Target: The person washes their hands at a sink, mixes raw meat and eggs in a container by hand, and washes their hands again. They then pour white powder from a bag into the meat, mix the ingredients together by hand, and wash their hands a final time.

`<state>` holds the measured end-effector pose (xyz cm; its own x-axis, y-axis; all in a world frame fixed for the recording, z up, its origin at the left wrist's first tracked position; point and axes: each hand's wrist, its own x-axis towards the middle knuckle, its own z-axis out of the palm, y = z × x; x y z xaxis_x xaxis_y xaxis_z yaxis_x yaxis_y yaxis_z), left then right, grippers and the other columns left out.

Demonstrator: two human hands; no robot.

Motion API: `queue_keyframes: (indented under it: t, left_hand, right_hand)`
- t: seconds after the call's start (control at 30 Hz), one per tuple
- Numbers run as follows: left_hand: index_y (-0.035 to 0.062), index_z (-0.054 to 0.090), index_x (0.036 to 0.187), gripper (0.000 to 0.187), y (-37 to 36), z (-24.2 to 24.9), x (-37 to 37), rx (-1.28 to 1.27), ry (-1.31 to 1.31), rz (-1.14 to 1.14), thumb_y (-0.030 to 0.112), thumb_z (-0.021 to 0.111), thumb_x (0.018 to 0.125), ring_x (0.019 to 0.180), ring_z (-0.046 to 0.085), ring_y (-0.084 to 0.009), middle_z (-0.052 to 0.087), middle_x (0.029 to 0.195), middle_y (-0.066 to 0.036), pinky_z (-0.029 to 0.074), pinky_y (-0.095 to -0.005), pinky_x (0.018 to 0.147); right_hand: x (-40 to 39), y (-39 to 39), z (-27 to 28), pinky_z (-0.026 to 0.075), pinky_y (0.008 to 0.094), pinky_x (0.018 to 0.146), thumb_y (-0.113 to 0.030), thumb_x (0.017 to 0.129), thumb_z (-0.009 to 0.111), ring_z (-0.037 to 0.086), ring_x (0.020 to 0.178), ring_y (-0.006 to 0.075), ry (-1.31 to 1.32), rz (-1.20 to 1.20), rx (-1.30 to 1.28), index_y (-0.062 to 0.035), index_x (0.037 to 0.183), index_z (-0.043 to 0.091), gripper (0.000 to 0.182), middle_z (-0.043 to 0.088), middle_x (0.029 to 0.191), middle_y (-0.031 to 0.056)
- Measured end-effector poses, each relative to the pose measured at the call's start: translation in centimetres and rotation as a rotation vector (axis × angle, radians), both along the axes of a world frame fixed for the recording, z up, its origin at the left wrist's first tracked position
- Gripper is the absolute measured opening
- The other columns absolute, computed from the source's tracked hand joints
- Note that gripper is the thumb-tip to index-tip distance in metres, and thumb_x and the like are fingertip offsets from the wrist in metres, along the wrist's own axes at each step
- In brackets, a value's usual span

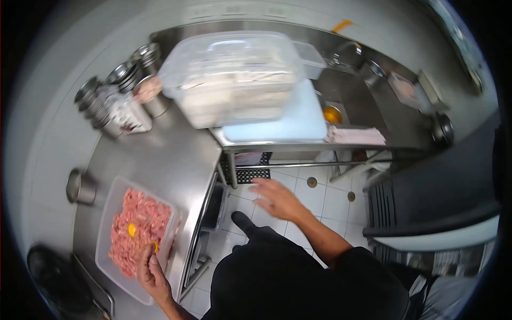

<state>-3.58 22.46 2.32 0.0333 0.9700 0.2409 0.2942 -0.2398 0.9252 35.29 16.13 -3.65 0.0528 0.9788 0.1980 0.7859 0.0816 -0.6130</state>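
My left hand (153,276) is over the near side of a clear plastic tub (104,242), its fingers stretched out together toward the meat. The tub holds raw pink chopped meat (140,210). One egg yolk (132,230) lies on the meat. A second small yellow patch (155,247), which looks like yolk, shows just past my left fingertips; my fingers partly cover it. My right hand (278,200) hangs in the air above the tiled floor, away from both counters, fingers apart and holding nothing.
A large lidded plastic box (240,80) with pale contents overhangs a light-blue board (282,125). Steel cups (88,96), a white bag (128,111) and a metal container (81,186) stand on the left counter. A pink cloth (356,135) lies beside the sink. A dark appliance (432,189) stands right.
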Motion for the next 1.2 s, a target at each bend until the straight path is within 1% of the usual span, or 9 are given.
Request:
queue_keyframes:
  t: [0.2, 0.27, 0.4, 0.47, 0.6, 0.8, 0.93, 1.07, 1.2]
  left_hand:
    - [-0.0022, 0.066, 0.114, 0.024, 0.0, -0.5, 8.4, 0.0, 0.181, -0.316, 0.001, 0.055, 0.093, 0.108, 0.063, -0.0237, 0.069, 0.111, -0.014, 0.046, -0.0342, 0.099]
    - [-0.0024, 0.066, 0.114, 0.024, -1.0, 0.6, 11.6, -0.094, 0.189, -0.473, 0.002, 0.056, 0.093, 0.106, 0.064, -0.0231, 0.07, 0.111, -0.014, 0.047, -0.0338, 0.096]
    - [-0.0023, 0.065, 0.117, 0.025, -1.7, -0.8, 17.2, -0.308, 0.102, -0.462, 0.004, 0.059, 0.093, 0.106, 0.064, -0.0208, 0.069, 0.111, -0.013, 0.048, -0.0321, 0.095]
    - [-0.0021, 0.062, 0.122, 0.028, -1.8, -1.3, 21.4, -0.355, -0.005, -0.429, 0.007, 0.06, 0.095, 0.106, 0.062, -0.0179, 0.069, 0.111, -0.012, 0.046, -0.0303, 0.097]
    - [-0.0025, 0.059, 0.125, 0.033, -0.3, -4.4, 31.7, -0.378, -0.255, -0.396, 0.01, 0.063, 0.094, 0.1, 0.065, -0.0192, 0.069, 0.111, -0.013, 0.05, -0.0339, 0.093]
    - [0.0053, 0.067, 0.12, 0.029, 1.1, 3.0, 53.0, -0.291, 0.223, -0.733, 0.009, 0.066, 0.091, 0.108, 0.066, -0.0239, 0.069, 0.115, -0.013, 0.049, -0.0336, 0.095]
    - [0.0082, 0.067, 0.121, 0.03, 2.2, 3.3, 61.1, -0.332, 0.318, -0.896, 0.011, 0.067, 0.091, 0.108, 0.066, -0.0266, 0.069, 0.116, -0.013, 0.049, -0.0339, 0.095]
    - [0.0066, 0.062, 0.129, 0.036, 3.5, 2.6, 67.6, -0.462, 0.283, -0.933, 0.015, 0.066, 0.094, 0.108, 0.065, -0.0183, 0.069, 0.117, -0.011, 0.049, -0.0311, 0.095]
    - [0.0051, 0.042, 0.146, 0.052, 7.2, -2.4, 76.9, -0.74, 0.139, -1.003, 0.021, 0.059, 0.1, 0.113, 0.061, -0.0208, 0.062, 0.127, -0.013, 0.049, -0.0343, 0.095]
  right_hand:
    - [13.3, -7.2, -0.4, 0.046, 0.0416, 0.1, -0.016, 0.091, 0.065, 0.06, 0.114, 0.0331, -0.083, -0.637, 0.259, -0.0095, 0.123, 0.064, 0.033, 0.064, 0.123, 0.0152]
    - [17.6, -7.2, 1.7, 0.048, 0.0405, 0.095, -0.018, 0.093, 0.063, 0.062, 0.108, 0.033, 0.106, -0.835, 0.239, -0.007, 0.117, 0.067, 0.026, 0.067, 0.117, 0.0159]
    - [30.0, -4.6, 4.2, 0.049, 0.0412, 0.088, -0.026, 0.096, 0.057, 0.063, 0.1, 0.0364, 0.025, -0.925, 0.287, -0.0046, 0.103, 0.071, 0.027, 0.069, 0.105, 0.0193]
    - [38.1, -2.4, 5.6, 0.048, 0.0432, 0.09, -0.033, 0.096, 0.057, 0.062, 0.106, 0.0388, 0.077, -1.007, -0.008, -0.0042, 0.103, 0.07, 0.032, 0.068, 0.106, 0.021]
    - [56.5, 3.8, 0.2, 0.046, 0.0442, 0.097, -0.039, 0.094, 0.057, 0.058, 0.117, 0.0395, 0.097, -1.013, 0.144, -0.0027, 0.119, 0.065, 0.045, 0.065, 0.119, 0.0232]
    - [74.8, 11.2, -7.0, 0.042, 0.0418, 0.105, -0.04, 0.089, 0.061, 0.055, 0.124, 0.039, 0.111, -1.039, -0.104, 0.0017, 0.136, 0.053, 0.063, 0.058, 0.132, 0.0252]
    - [78.3, 17.5, -6.8, 0.046, 0.0416, 0.098, -0.04, 0.088, 0.064, 0.06, 0.116, 0.0372, 0.142, -1.052, -0.076, 0.0022, 0.129, 0.058, 0.059, 0.063, 0.124, 0.024]
    - [79.2, 20.1, -6.2, 0.048, 0.0415, 0.096, -0.035, 0.092, 0.059, 0.062, 0.113, 0.037, 0.35, -0.907, 0.129, -0.0004, 0.129, 0.059, 0.051, 0.065, 0.119, 0.0241]
    - [75.9, 18.2, -6.9, 0.051, 0.0377, 0.09, -0.027, 0.095, 0.056, 0.068, 0.102, 0.0335, 0.499, -0.758, 0.37, -0.0008, 0.125, 0.062, 0.04, 0.069, 0.109, 0.0227]
